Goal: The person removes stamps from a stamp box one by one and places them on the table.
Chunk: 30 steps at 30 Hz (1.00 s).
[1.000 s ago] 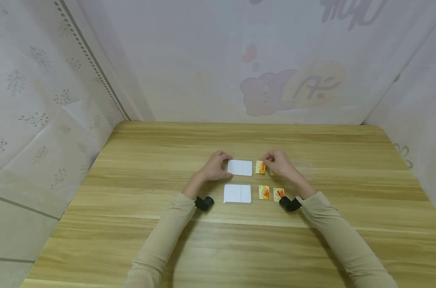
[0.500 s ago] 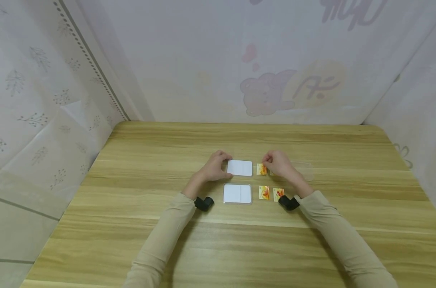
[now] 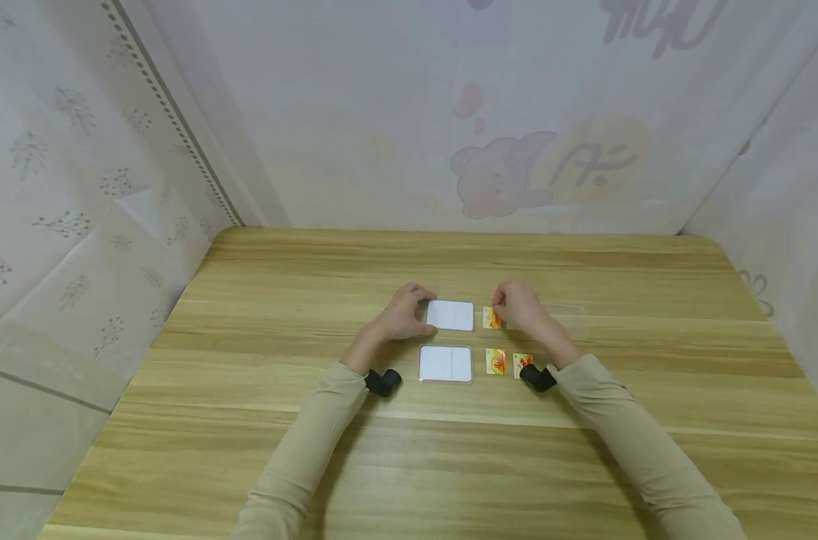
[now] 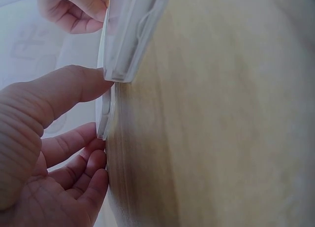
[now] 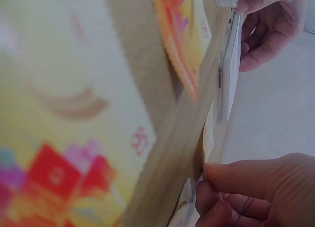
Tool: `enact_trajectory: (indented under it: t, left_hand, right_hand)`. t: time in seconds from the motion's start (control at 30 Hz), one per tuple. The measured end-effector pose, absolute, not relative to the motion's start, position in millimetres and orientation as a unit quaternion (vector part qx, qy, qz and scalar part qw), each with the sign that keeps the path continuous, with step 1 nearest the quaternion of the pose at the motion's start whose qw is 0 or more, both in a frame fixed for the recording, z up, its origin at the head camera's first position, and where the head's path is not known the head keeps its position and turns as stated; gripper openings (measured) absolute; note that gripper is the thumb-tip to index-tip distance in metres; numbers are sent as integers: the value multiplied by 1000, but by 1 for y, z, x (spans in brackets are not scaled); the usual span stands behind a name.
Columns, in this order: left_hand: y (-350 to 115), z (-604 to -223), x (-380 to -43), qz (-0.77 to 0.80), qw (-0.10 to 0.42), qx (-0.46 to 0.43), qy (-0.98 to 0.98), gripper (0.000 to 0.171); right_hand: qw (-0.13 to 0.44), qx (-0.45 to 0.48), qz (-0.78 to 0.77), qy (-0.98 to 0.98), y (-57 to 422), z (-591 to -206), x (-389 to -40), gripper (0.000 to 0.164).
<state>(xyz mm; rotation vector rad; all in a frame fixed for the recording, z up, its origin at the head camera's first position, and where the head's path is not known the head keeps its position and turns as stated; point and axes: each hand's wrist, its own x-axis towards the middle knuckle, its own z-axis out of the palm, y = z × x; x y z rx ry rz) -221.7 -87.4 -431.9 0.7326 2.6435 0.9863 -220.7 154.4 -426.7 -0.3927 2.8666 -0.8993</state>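
Observation:
My left hand [image 3: 403,311] grips the left end of a flat clear case [image 3: 450,316] with a white insert, thumb on the near edge and fingers on the far edge. To its right, my right hand [image 3: 522,306] pinches a yellow-orange postage stamp [image 3: 492,318] between thumb and fingertips. The right wrist view has the pinched stamp [image 5: 208,136] almost edge-on. Another stamp [image 5: 184,202] shows just below those fingers, mostly hidden in the head view. Nearer the person lie two more stamps [image 3: 495,361] [image 3: 522,361], the right one partly covered by the wrist camera.
A second clear case [image 3: 445,363] with a white insert lies just in front of the first. A thin transparent sheet or lid [image 3: 572,321] lies right of the right hand. The wooden table [image 3: 409,465] meets a patterned curtain [image 3: 341,150] at its back edge.
The pinched stamp has shifted slightly right, away from the case, and a little towards the person. The right wrist has moved slightly left. My left hand and both cases stay put.

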Motion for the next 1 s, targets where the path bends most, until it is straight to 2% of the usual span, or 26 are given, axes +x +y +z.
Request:
enact_trajectory:
  t: [0.23,0.47,0.67,1.0]
  left_hand:
    - [-87,-433,-222,334,115,251,901,56]
    - [-88,-433,-224,344,122,250,897,56]
    - [-82,-432,-226,355,103,242,897,49]
    - [-63,-425,-229,371,71,271,885,51]
  right_hand:
    - [65,-116,-301,945,155,-423,-219,3]
    - [30,-121,-337,933,161,-430,-215,7]
    - [13,-114,-357,927,170,-426,-209,13]
    - [-15,-122,-375,919,182,-418,-201,14]
